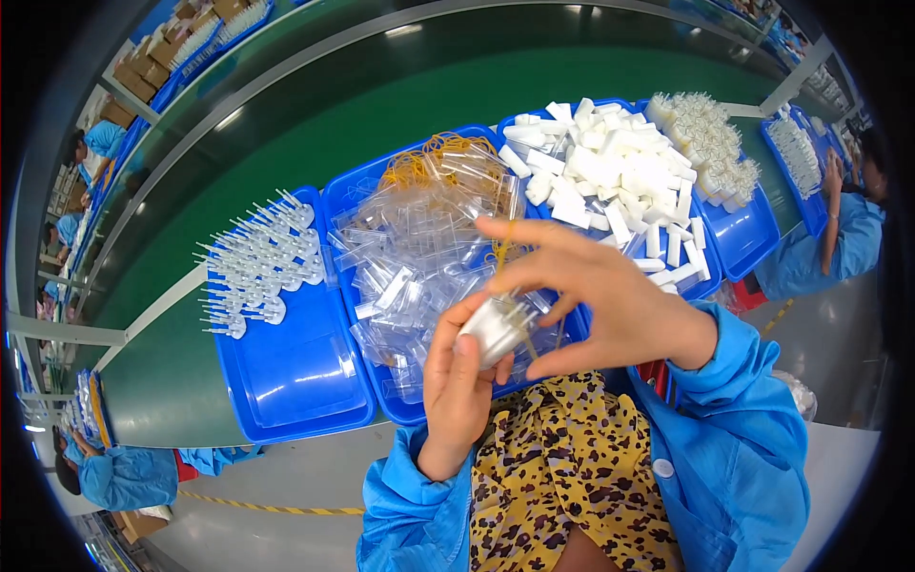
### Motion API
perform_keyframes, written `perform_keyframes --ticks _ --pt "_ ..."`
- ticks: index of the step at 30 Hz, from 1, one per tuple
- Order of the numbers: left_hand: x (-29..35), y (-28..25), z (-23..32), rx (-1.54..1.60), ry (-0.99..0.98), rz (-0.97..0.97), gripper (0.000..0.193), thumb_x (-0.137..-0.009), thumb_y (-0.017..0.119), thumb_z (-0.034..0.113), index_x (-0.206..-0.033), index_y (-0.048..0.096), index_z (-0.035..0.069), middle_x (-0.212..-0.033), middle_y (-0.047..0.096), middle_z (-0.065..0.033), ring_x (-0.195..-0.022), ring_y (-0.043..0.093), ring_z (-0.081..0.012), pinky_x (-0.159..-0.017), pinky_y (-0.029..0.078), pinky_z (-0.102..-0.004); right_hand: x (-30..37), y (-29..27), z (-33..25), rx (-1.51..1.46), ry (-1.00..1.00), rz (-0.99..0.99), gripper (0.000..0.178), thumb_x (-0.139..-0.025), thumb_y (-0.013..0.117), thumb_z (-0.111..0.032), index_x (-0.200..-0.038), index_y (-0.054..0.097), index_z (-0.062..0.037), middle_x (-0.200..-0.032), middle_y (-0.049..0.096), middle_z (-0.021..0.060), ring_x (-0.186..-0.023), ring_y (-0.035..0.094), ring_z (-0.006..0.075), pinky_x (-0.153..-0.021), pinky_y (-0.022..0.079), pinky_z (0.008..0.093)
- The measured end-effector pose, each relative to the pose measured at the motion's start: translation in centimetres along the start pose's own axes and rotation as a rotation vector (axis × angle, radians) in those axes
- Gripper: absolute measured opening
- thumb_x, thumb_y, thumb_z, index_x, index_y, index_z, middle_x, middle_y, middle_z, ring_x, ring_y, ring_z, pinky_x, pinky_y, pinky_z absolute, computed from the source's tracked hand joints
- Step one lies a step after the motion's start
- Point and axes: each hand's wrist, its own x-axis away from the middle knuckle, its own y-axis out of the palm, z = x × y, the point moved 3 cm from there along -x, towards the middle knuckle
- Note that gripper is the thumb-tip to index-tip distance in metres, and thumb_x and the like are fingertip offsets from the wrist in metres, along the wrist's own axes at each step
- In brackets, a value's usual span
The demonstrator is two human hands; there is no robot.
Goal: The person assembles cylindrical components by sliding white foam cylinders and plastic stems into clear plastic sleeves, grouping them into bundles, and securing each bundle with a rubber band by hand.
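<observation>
My left hand (456, 386) is closed around a bundle of white plastic pieces (498, 329) with thin prongs, slightly blurred. A yellow rubber band (502, 255) is stretched from the spread fingers of my right hand (605, 291), beside the bundle; whether it circles the pieces is hard to see. Under my hands is a blue tray (410, 412) of clear plastic sleeves (400, 234), with a heap of yellow rubber bands (448, 162) at its far end.
To the left, a blue tray (300, 377) bears rows of white pronged parts (262, 257). White blocks (620, 162) fill a tray at right, beside more pronged parts (705, 138). A green conveyor (381, 86) runs behind the trays. Co-workers in blue sit at both sides.
</observation>
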Motion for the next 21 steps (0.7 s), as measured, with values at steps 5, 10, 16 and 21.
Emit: perform_keyframes --ticks 5,10,16,21 --pt "0.0 -0.2 -0.4 -0.052 0.041 -0.009 0.046 -0.099 0.050 0.028 -0.134 0.040 0.001 -0.118 0.057 -0.0120 -0.089 0.058 -0.0144 -0.065 0.046 -0.0233 0.0 1.6 0.7 0.253 -0.023 -0.045 0.060 -0.071 0.079 -0.021 -0.123 0.051 -0.0105 -0.132 0.052 0.0133 -0.098 0.065 0.0295 -0.080 0.052 0.0377" --pt "-0.3 -1.4 0.3 0.447 0.126 -0.131 0.051 -0.099 0.049 0.035 -0.135 0.037 0.001 -0.116 0.054 -0.0167 -0.080 0.053 -0.0198 -0.061 0.044 -0.0253 2.2 -0.1 1.2 0.513 -0.173 0.094 0.019 -0.083 0.071 -0.024 -0.077 0.061 -0.0098 -0.073 0.062 0.0053 -0.067 0.059 0.0158 -0.086 0.038 0.0370" --pt "-0.5 -0.9 -0.5 0.493 0.116 -0.221 0.049 -0.098 0.050 0.032 -0.134 0.038 0.001 -0.120 0.052 -0.0185 -0.083 0.051 -0.0231 -0.061 0.043 -0.0265 4.1 0.3 4.0 -1.227 0.159 0.081 0.037 -0.092 0.058 -0.017 -0.059 0.042 -0.0087 -0.061 0.047 0.0038 -0.066 0.045 0.0149 -0.081 0.035 0.0336" --pt "-0.7 0.1 -0.8 0.356 0.153 -0.311 0.043 -0.099 0.050 0.028 -0.133 0.040 0.003 -0.120 0.053 -0.0177 -0.083 0.051 -0.0212 -0.064 0.044 -0.0271 4.4 2.4 4.6 -1.432 0.044 -0.018 0.053 -0.092 0.051 -0.003 -0.143 0.037 0.0030 -0.128 0.057 0.0190 -0.077 0.063 0.0157 -0.065 0.049 0.0252"
